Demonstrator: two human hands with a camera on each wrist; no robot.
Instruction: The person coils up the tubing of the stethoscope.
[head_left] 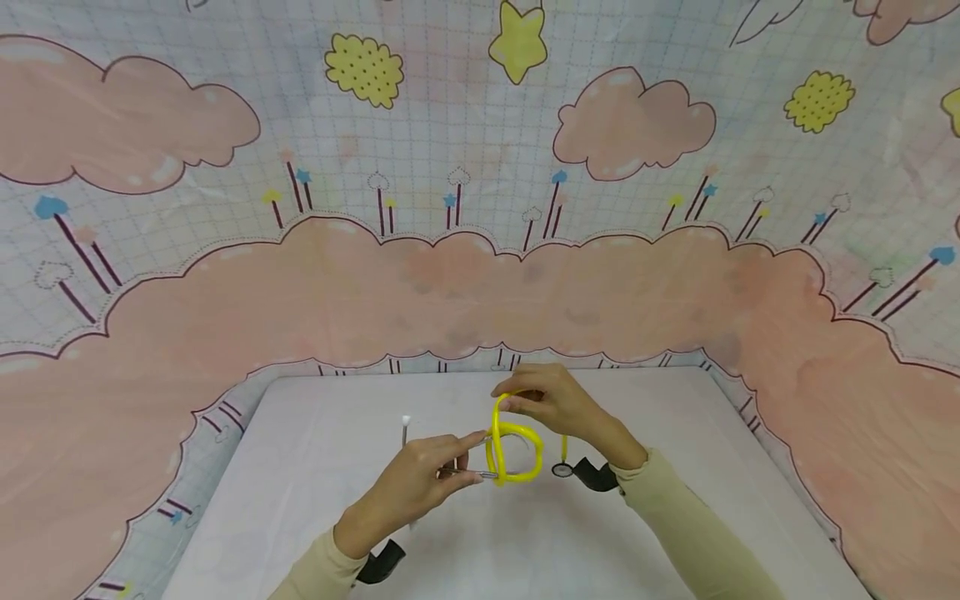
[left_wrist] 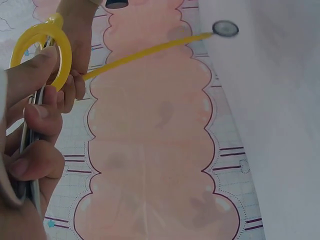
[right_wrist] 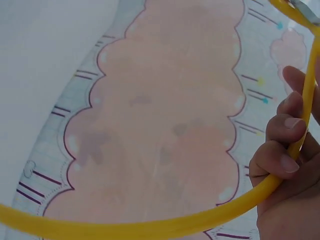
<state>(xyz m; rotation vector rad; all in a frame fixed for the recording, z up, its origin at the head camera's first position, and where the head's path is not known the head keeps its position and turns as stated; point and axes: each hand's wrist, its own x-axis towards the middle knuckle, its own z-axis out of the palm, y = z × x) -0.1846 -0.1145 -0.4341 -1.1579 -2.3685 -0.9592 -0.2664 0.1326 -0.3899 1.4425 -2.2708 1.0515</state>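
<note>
A stethoscope with yellow tubing (head_left: 538, 454) is held up over the white table, its tube coiled into a loop. My left hand (head_left: 420, 477) grips its metal ear tubes (left_wrist: 31, 130), the thumb and fingers about them beside the coil. One white ear tip (head_left: 407, 419) sticks up behind that hand. The tube runs through the curled fingers of my right hand (head_left: 553, 403), above and right of the coil; in the right wrist view the yellow tube (right_wrist: 125, 229) bows away from these fingers. The round chest piece (head_left: 562, 471) hangs at the tube's end below my right hand.
The white table (head_left: 300, 467) reaches back to a cloth backdrop (head_left: 480, 292) with pink clouds and stars. Black pieces sit at both wrists, one by the right sleeve (head_left: 596, 475), another by the left sleeve (head_left: 318, 571).
</note>
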